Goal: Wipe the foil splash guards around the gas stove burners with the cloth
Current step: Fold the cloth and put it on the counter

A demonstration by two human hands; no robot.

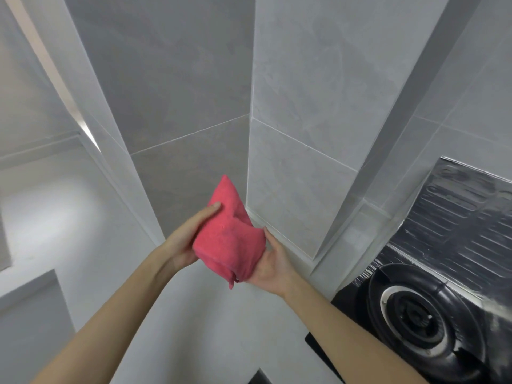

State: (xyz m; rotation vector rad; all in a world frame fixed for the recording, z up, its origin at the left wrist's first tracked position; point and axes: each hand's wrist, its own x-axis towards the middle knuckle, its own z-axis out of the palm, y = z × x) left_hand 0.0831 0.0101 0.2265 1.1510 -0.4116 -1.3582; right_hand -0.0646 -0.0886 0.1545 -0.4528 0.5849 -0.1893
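2 forearms are in view, both bare to the frame edge. The left hand and right hand are bare.

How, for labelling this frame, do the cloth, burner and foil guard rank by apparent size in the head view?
Largest: foil guard and burner, alike, both cropped, unranked.
Smallest: cloth, bunched.

The pink-red cloth is bunched up in mid-air, one corner poking upward, gripped between the left hand and right hand — and off to the right the crinkled foil splash guard stands behind the black burner, well apart from the cloth.
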